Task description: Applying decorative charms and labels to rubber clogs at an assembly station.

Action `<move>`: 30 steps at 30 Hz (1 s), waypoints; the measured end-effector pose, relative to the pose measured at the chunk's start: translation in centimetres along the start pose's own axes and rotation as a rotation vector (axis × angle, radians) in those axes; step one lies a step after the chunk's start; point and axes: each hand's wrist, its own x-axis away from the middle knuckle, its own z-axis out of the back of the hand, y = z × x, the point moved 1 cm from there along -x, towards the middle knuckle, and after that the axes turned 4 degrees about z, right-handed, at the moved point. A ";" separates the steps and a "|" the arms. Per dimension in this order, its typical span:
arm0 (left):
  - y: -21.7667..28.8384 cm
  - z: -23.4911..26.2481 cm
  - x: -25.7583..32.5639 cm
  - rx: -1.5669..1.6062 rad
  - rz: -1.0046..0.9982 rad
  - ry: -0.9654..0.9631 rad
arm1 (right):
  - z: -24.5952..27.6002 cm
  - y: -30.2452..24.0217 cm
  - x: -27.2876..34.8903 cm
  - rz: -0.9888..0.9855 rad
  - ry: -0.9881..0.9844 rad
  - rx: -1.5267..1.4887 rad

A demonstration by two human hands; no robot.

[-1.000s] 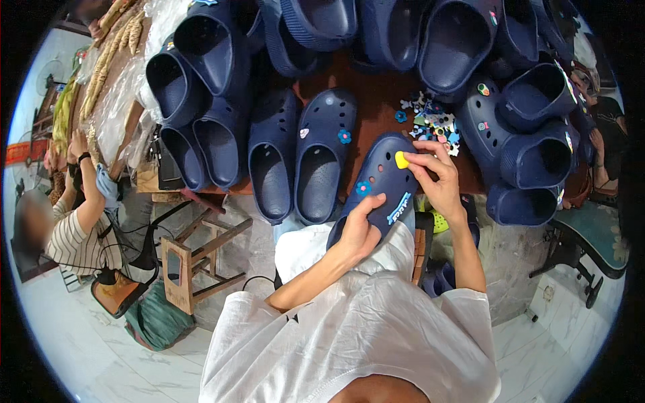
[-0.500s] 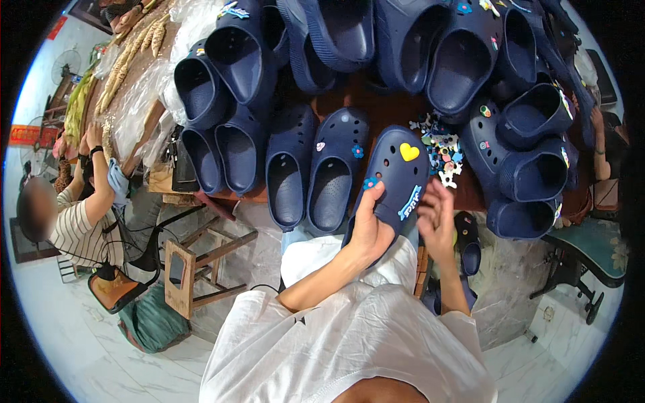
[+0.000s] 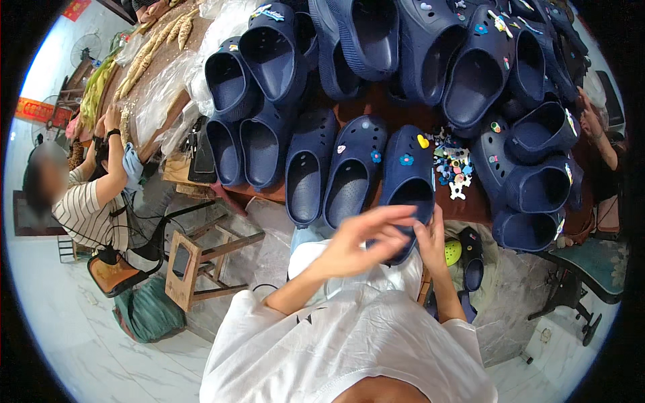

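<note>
A navy clog point(image 3: 418, 176) with a yellow heart and a blue flower charm lies toe-away at the table's front edge, its heel toward me. My right hand point(image 3: 432, 242) grips the right side of its heel between thumb and fingers. Over the heel opening, my left hand point(image 3: 366, 242) is spread, slightly blurred and holding nothing. Just left stands another navy clog point(image 3: 359, 144) with small charms, beside a plain navy clog point(image 3: 311, 144). A pile of colourful shoe charms point(image 3: 451, 161) lies to the right of the gripped clog.
Several navy clogs point(image 3: 275, 57) are stacked along the back, and more clogs point(image 3: 537, 185) pile up at right. A wooden stool point(image 3: 195, 265) stands at lower left. A person in a striped shirt point(image 3: 87, 215) works at far left; another person's hand point(image 3: 591, 117) shows at far right.
The clog has gone from tilted up in my left hand to lying at the table edge. My left hand has let go, and my right hand has closed on the heel.
</note>
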 end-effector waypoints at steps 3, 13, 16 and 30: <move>-0.5 4.6 1.2 -0.227 -0.125 0.505 | -0.8 -0.6 -0.4 0.049 0.066 0.038; -3.9 11.2 -0.6 -1.015 0.035 1.031 | -2.6 -1.8 -1.1 0.217 0.098 0.773; -3.6 10.9 -2.4 -1.085 0.007 1.045 | -3.7 -3.4 -1.2 0.327 0.191 0.908; -2.8 9.9 0.5 -0.782 -0.326 1.075 | -8.6 -3.7 -1.3 0.324 -0.023 0.985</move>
